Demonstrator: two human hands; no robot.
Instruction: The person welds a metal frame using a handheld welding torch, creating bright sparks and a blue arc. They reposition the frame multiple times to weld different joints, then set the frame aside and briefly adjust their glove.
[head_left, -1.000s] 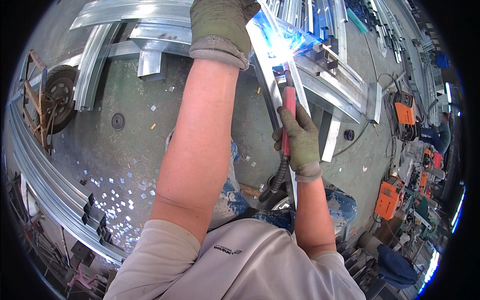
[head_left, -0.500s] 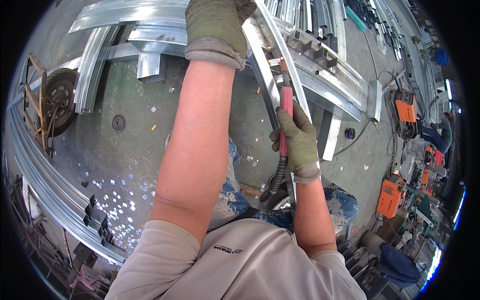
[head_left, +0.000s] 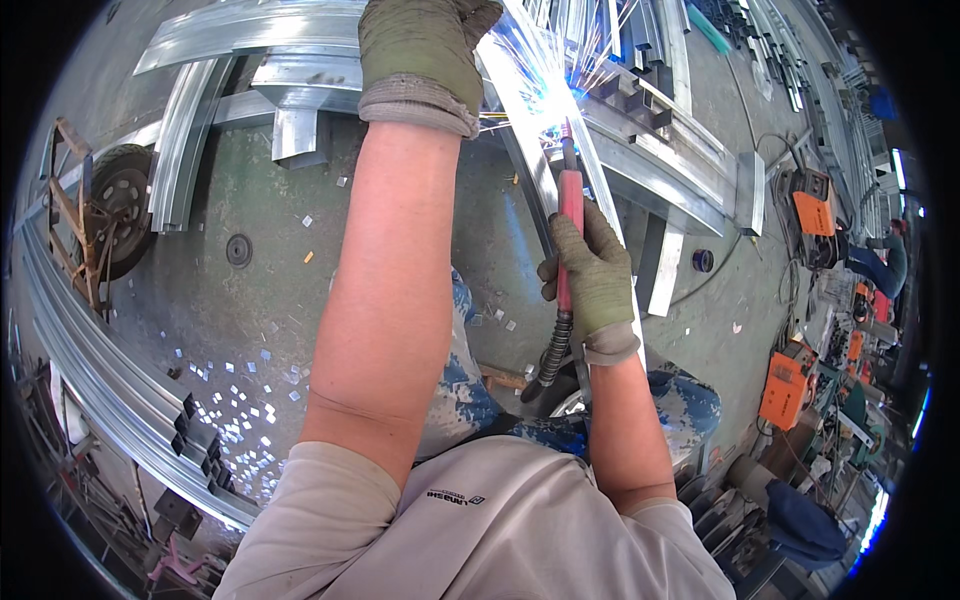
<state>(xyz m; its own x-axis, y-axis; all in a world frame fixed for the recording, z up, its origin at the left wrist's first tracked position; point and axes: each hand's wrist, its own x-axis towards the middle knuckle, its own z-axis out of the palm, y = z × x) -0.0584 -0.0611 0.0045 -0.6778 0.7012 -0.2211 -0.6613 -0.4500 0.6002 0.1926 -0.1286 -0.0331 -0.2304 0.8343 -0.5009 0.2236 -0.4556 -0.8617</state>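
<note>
My right hand, in an olive work glove, is closed round the red handle of a welding torch. Its ribbed cable neck hangs below the grip. At the torch tip a white-blue arc throws sparks over the metal frame, whose long silvery bars run up and away from me. My left hand, gloved alike, is at the top edge beside the frame, left of the arc. Its fingers are partly cut off by the picture's edge, so what they hold or touch does not show.
Stacked metal channels lie along the left, near a wheeled cart. Small metal offcuts litter the floor. Orange welding machines and cables stand at right, where another person is at work. Metal profiles rest beyond the frame.
A bright arc with flying sparks has appeared at the torch tip, which was dark before. My left hand has shifted slightly left; my right hand keeps its hold on the torch.
</note>
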